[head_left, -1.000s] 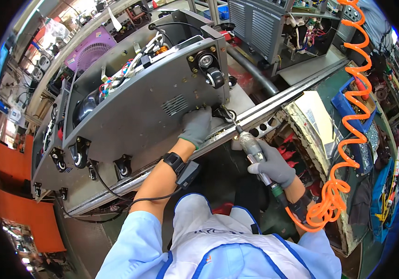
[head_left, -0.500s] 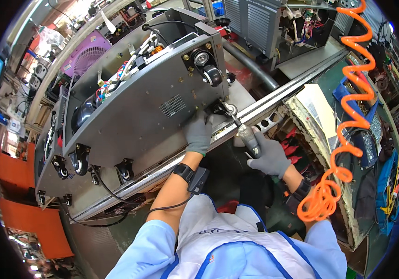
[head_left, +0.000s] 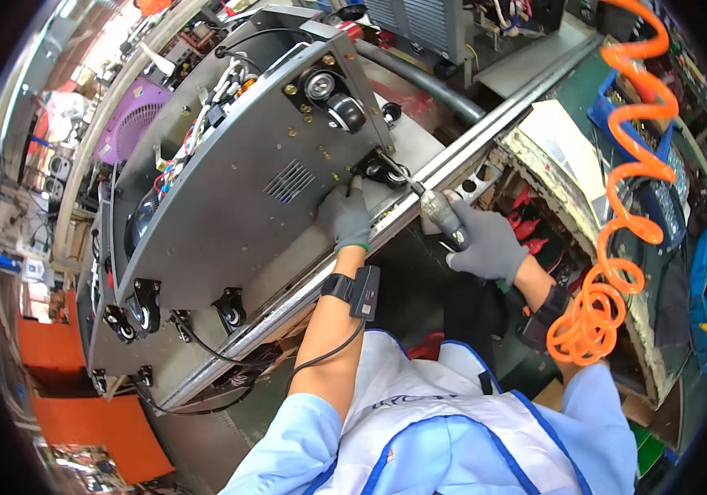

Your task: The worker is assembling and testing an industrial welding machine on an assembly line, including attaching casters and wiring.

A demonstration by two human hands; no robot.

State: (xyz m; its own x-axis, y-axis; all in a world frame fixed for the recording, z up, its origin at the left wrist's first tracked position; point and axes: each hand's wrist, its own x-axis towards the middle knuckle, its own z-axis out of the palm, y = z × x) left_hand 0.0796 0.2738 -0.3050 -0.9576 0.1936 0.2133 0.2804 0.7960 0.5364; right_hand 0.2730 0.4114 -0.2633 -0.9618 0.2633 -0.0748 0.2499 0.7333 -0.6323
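A grey metal machine housing [head_left: 221, 206] lies on its side, its flat panel facing me. On that panel, beside a top caster [head_left: 343, 111], a lower caster wheel [head_left: 386, 172] sits at the corner. My left hand [head_left: 345, 219], in a grey glove, is against the panel with its fingers closed at the edge of the lower caster; some fingertips are hidden. My right hand [head_left: 485, 239], also gloved, grips a screwdriver [head_left: 442, 219] by its thick, worn handle. The shaft slants up-left to the lower caster's bracket, where its tip is hard to make out.
A metal rail [head_left: 444, 169] runs along the bench edge in front of me. At right, an orange coiled hose [head_left: 642, 157] hangs over a green worktable with a blue parts bin [head_left: 629, 124]. More casters [head_left: 230, 309] and a black cable [head_left: 213, 355] are at lower left.
The view has shifted, so the housing appears further left and higher. The screwdriver stays at the lower caster, and both hands keep nearly the same places against the work.
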